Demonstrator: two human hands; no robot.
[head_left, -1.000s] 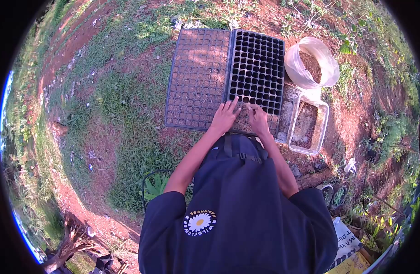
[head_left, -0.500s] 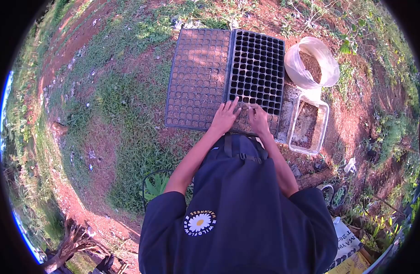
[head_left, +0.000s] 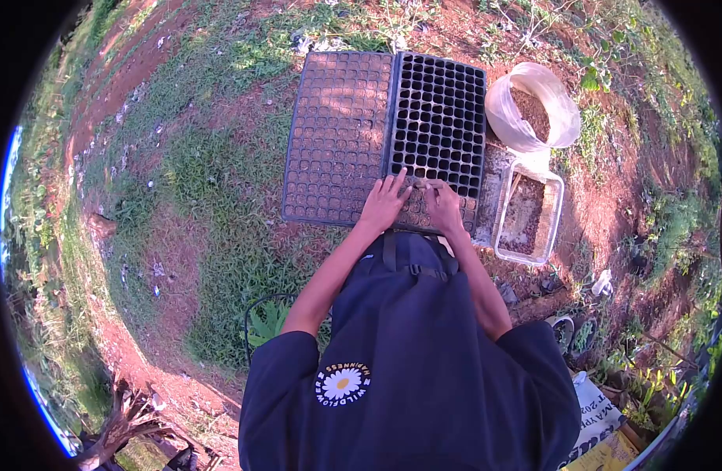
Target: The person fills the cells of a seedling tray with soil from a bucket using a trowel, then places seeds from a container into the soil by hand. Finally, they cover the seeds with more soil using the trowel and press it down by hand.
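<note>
Two seedling trays lie side by side on the ground. The left tray (head_left: 337,133) has its cells filled with brown soil. In the right tray (head_left: 439,110) most cells are black and hollow, while the rows nearest my body hold soil. My left hand (head_left: 383,202) rests over the near left part of the right tray, fingers spread. Beside it, my right hand (head_left: 442,207) has its fingers bent together low over the soil-filled cells. Whatever its fingertips may hold is too small to make out.
Right of the trays stands a translucent plastic ring (head_left: 569,118) around brown soil. Nearer me is a clear rectangular container (head_left: 555,212) with some soil and a stick. A printed sack (head_left: 596,416) lies at the lower right. Grass and red earth surround everything.
The view has shifted slightly, so trays and containers appear a little further left. Both hands stay at the near rows of the right tray, with hardly any visible movement.
</note>
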